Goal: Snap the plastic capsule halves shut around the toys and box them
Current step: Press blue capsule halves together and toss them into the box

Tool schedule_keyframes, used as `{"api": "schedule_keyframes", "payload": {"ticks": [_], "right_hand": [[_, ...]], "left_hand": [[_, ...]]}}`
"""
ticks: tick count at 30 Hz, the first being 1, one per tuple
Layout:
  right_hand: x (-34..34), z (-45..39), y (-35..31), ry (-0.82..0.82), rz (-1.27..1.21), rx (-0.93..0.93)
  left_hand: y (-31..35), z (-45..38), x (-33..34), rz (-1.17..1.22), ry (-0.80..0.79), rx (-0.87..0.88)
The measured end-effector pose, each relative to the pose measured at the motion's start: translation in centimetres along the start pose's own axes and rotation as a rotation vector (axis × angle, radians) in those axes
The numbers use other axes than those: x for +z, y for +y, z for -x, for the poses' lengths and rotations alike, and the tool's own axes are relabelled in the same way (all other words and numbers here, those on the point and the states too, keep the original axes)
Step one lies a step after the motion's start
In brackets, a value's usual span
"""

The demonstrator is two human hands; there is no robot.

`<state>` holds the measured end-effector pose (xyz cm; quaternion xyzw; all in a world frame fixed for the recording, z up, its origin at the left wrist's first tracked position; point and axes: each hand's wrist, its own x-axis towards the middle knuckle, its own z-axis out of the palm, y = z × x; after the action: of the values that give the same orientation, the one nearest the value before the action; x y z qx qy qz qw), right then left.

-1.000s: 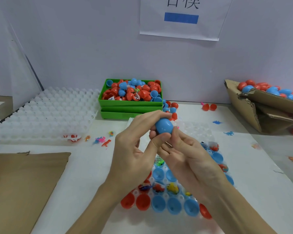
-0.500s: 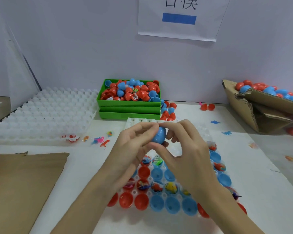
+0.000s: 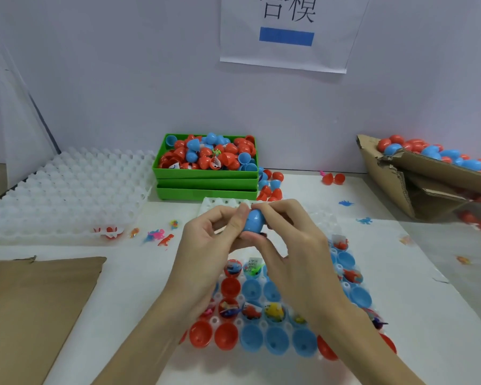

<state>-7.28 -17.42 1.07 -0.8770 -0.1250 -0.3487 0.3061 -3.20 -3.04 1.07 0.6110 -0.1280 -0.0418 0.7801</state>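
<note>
Both hands meet above the white table (image 3: 417, 315), holding a blue capsule (image 3: 252, 221) between them: the left hand (image 3: 206, 254) pinches its near-left side with thumb and curled fingers, and the right hand (image 3: 295, 245) curls over its top and right side, fingertips touching the shell. The capsule sits upright with a slight tilt, well above the clear moulded tray (image 3: 321, 218) that lies on the table under the forearms. In that tray's wells sit open capsule halves, red ones (image 3: 201, 334) at the near left and blue ones (image 3: 275, 340) in the middle and right, some bare and some carrying small toys (image 3: 274, 311) in wrappers. Behind the hands stands a stack of green bins (image 3: 206, 187), the top one heaped with loose red and blue halves, with a few more halves spilled just beside its right end. A torn cardboard box (image 3: 428, 187) at the far right holds closed red and blue capsules (image 3: 431, 152). At the left lie a large empty white cell tray (image 3: 64, 190), a few little plastic dinosaurs (image 3: 165, 239) near its front edge, and a flat sheet of brown cardboard (image 3: 31, 315) at the near left. A paper sign (image 3: 286, 34) with a blue bar hangs on the wall behind
</note>
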Motion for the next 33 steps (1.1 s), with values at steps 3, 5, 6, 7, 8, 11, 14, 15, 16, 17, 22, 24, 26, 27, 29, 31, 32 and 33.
{"api": "schedule_keyframes", "payload": {"ticks": [3,5,6,7,8,11,14,15,16,17,22,24,26,27,29,31,32,33], "right_hand": [[-0.8,-0.6,0.8,-0.045,-0.117,0.177],[-1.9,-2.0,2.2,-0.053,-0.353,0.46],[-2.7,-3.2,3.3,-0.046,-0.539,0.632],[-3.8,-4.5,4.7,-0.015,-0.772,0.778],[-5.2,-5.9,6.2,0.068,-1.031,0.868],[-10.0,-9.6,10.5,0.379,-1.494,0.863],[-11.3,-10.2,12.5,0.235,-1.227,0.969],[-10.8,-9.4,12.7,0.172,-1.073,0.984],[-10.0,-8.3,12.7,0.128,-0.921,0.957],[-9.2,-7.1,12.8,0.102,-0.787,0.905],[-6.2,-2.5,11.6,0.009,-0.352,0.764],[-5.5,-2.0,11.0,-0.07,-0.191,0.664],[-5.2,-1.8,10.5,-0.125,-0.069,0.52],[-5.3,-1.8,10.2,-0.134,-0.023,0.455],[-5.7,-1.8,9.6,-0.173,0.022,0.347],[-6.3,-1.7,9.1,-0.312,0.057,0.294],[-6.6,-1.7,8.9,-0.409,0.09,0.296],[-6.9,-1.6,8.8,-0.503,0.137,0.302]], "left_hand": [[0.2,-0.1,0.3,-0.112,0.014,0.023],[0.4,-0.4,0.2,-0.09,0.067,0.024],[0.5,-0.5,0.0,-0.094,0.102,0.028],[0.5,-0.5,-0.3,-0.104,0.124,0.027],[0.5,-0.6,-0.6,-0.114,0.133,0.023],[0.7,-0.7,-1.2,-0.127,0.125,0.005],[0.7,-0.7,-1.1,-0.171,0.106,0.003],[0.7,-0.6,-1.1,-0.185,0.099,0.007],[0.7,-0.6,-1.1,-0.193,0.094,0.013],[0.7,-0.6,-1.1,-0.198,0.091,0.015],[0.6,-0.4,-1.1,-0.225,0.068,0.017],[0.6,-0.4,-1.1,-0.231,0.059,0.013],[0.6,-0.5,-0.9,-0.234,0.051,0.018],[0.6,-0.5,-0.9,-0.237,0.048,0.018],[0.5,-0.5,-0.9,-0.248,0.045,0.016],[0.6,-0.5,-1.0,-0.252,0.043,0.017],[0.6,-0.5,-1.0,-0.251,0.043,0.015],[0.7,-0.5,-1.0,-0.251,0.044,0.014]]}}
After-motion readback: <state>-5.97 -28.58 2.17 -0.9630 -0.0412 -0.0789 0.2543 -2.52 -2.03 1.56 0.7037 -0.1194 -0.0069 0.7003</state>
